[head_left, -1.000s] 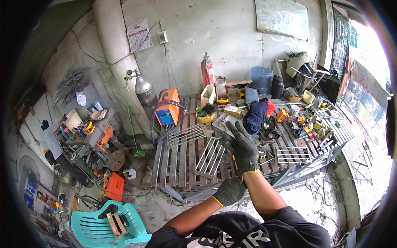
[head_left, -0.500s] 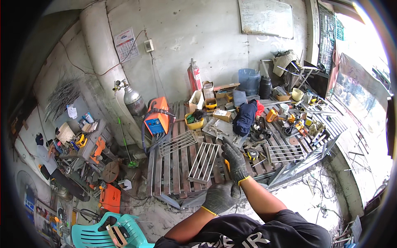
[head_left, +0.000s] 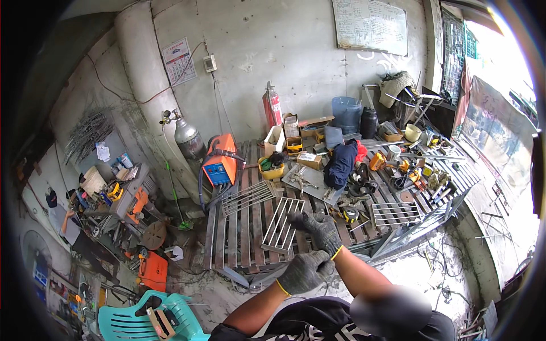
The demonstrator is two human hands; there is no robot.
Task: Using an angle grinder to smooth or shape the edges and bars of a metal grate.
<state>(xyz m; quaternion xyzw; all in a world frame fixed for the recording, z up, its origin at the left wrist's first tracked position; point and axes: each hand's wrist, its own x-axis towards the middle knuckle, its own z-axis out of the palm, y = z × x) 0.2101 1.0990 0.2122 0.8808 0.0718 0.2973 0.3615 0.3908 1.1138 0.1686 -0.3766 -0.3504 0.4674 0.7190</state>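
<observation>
Both my hands wear dark grey knitted gloves with yellow cuffs. My left hand (head_left: 306, 273) is closed at the wrist of my right hand (head_left: 323, 232), its fingertips pressed against the right glove (head_left: 326, 241) near the cuff. My right hand stretches its fingers to the left, above the near edge of the slatted metal workbench (head_left: 247, 236). Behind those fingertips lies a barred metal frame (head_left: 282, 224), partly covered by them. A second barred frame (head_left: 249, 199) rests farther left, and a third one (head_left: 396, 213) is at the right. Near my right hand sits a yellow-black tape measure (head_left: 350, 215).
An orange welding machine (head_left: 220, 162) and a gas cylinder (head_left: 187, 136) stand at the left. Tools, boxes and a dark blue cloth (head_left: 341, 165) crowd the bench. A turquoise chair (head_left: 128, 318) is at lower left. Another person (head_left: 71, 224) stands at far left.
My right hand's fingers have swung from pointing away from me to pointing left, over the barred frame. My left hand stays at the right wrist. The view has shifted slightly.
</observation>
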